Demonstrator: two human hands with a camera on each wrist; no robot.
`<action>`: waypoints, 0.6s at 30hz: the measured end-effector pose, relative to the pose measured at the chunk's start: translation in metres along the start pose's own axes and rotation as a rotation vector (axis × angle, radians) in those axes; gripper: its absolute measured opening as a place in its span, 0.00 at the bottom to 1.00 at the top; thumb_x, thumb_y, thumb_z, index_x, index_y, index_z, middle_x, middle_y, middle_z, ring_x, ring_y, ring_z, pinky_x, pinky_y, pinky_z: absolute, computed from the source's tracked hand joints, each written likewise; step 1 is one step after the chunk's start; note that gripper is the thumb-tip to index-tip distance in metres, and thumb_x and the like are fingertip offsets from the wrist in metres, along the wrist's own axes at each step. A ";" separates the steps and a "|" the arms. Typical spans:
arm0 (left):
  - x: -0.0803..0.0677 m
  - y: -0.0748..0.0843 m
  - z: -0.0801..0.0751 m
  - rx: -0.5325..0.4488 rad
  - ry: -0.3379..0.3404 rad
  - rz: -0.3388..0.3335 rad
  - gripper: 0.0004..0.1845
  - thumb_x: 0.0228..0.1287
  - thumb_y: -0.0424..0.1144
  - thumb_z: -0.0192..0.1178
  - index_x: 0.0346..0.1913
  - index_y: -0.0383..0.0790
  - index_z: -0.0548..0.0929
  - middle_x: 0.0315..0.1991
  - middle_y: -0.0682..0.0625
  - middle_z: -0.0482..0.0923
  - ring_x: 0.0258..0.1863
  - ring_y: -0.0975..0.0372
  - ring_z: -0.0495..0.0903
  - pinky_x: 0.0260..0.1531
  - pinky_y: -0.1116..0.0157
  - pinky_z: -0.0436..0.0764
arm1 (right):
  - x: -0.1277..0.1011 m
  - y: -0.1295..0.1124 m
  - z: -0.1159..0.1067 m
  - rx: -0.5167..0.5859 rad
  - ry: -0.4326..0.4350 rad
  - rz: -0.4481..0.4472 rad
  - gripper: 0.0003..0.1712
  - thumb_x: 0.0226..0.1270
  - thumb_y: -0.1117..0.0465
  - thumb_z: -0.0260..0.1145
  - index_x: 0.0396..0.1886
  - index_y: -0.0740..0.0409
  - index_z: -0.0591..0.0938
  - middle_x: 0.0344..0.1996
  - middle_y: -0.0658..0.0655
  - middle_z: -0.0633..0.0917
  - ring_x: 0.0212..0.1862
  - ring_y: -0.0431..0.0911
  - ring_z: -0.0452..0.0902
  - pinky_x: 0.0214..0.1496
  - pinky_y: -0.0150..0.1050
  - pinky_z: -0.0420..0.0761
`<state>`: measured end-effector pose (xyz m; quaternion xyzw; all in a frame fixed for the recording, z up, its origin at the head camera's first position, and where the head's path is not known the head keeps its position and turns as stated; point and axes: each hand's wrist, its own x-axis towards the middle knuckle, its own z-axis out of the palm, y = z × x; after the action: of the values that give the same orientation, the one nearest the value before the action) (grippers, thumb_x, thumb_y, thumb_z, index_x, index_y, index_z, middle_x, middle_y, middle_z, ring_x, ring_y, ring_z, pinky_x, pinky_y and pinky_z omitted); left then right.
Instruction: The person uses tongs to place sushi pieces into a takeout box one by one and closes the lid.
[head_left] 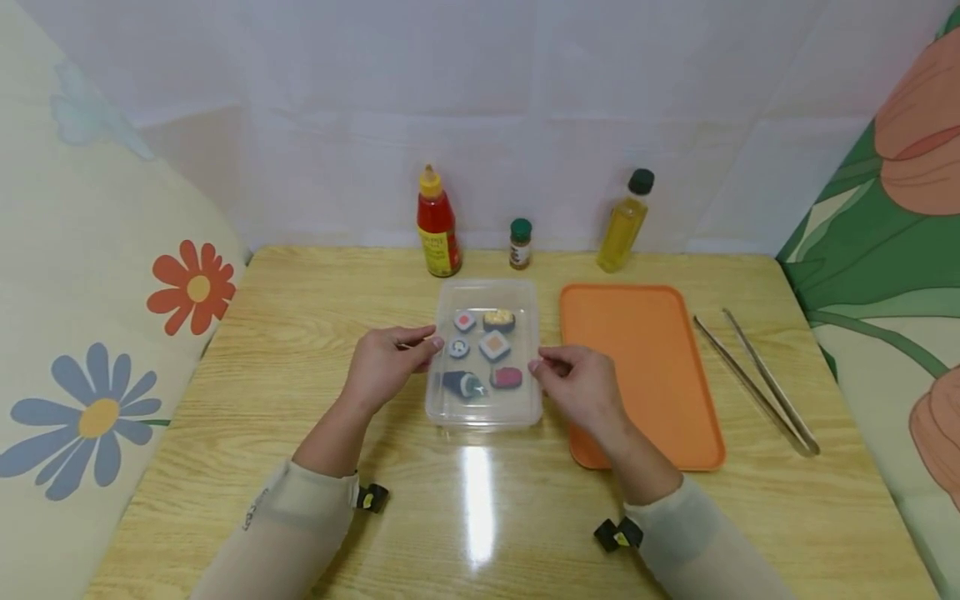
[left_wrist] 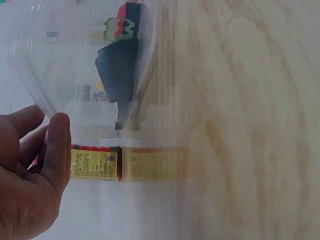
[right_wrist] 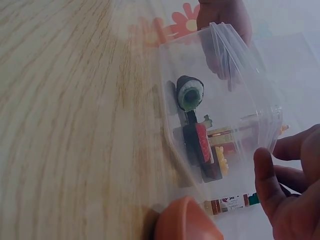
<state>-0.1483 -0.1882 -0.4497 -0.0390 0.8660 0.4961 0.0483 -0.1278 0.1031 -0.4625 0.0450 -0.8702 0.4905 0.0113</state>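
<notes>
A clear plastic food container (head_left: 450, 408) stands on the table with several toy sushi pieces inside, among them a dark cone-shaped hand roll (left_wrist: 117, 70) and a pink-topped piece (head_left: 507, 377). A clear lid (head_left: 487, 292) lies over its top. At the container's left edge, my left hand (head_left: 382, 367) pinches the rim between thumb and fingers. My right hand (head_left: 585, 387) does the same at the opposite edge, its forearm passing over an orange tray (head_left: 645, 317). In the right wrist view the rim shows as doubled layers beside the thumb.
Behind the container stand a red sauce bottle (head_left: 438, 225), a small green-capped jar (head_left: 520, 244) and an oil bottle (head_left: 625, 223). Metal tongs (head_left: 757, 383) lie right of the tray. A white cloth backs the table, with floral panels at both sides.
</notes>
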 end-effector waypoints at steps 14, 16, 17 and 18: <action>-0.019 -0.006 -0.013 0.041 -0.364 -0.099 0.43 0.72 0.57 0.65 0.83 0.60 0.58 0.37 0.42 0.84 0.32 0.54 0.87 0.36 0.58 0.88 | -0.011 0.003 -0.006 -0.050 -0.122 0.046 0.26 0.68 0.49 0.74 0.63 0.52 0.85 0.26 0.49 0.87 0.24 0.42 0.80 0.24 0.38 0.79; -0.023 -0.007 -0.014 0.053 -0.403 -0.112 0.45 0.71 0.59 0.65 0.84 0.64 0.53 0.36 0.43 0.86 0.32 0.53 0.86 0.36 0.58 0.88 | -0.012 0.004 -0.008 -0.056 -0.156 0.057 0.29 0.69 0.49 0.73 0.67 0.50 0.83 0.24 0.48 0.86 0.22 0.43 0.79 0.22 0.38 0.78; -0.025 -0.008 -0.014 0.052 -0.413 -0.117 0.46 0.70 0.60 0.65 0.84 0.66 0.52 0.36 0.43 0.86 0.31 0.52 0.86 0.36 0.57 0.88 | -0.013 0.003 -0.009 -0.050 -0.173 0.061 0.30 0.69 0.49 0.73 0.69 0.50 0.81 0.23 0.49 0.86 0.22 0.43 0.79 0.22 0.38 0.78; -0.027 -0.009 -0.014 0.049 -0.419 -0.117 0.46 0.70 0.60 0.65 0.84 0.66 0.51 0.35 0.43 0.86 0.31 0.52 0.86 0.36 0.57 0.88 | -0.014 0.003 -0.009 -0.045 -0.192 0.069 0.32 0.69 0.48 0.73 0.71 0.49 0.80 0.23 0.49 0.86 0.22 0.43 0.79 0.22 0.38 0.78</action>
<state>-0.1210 -0.2040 -0.4470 0.0159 0.8451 0.4685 0.2571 -0.1141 0.1137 -0.4616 0.0613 -0.8790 0.4645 -0.0880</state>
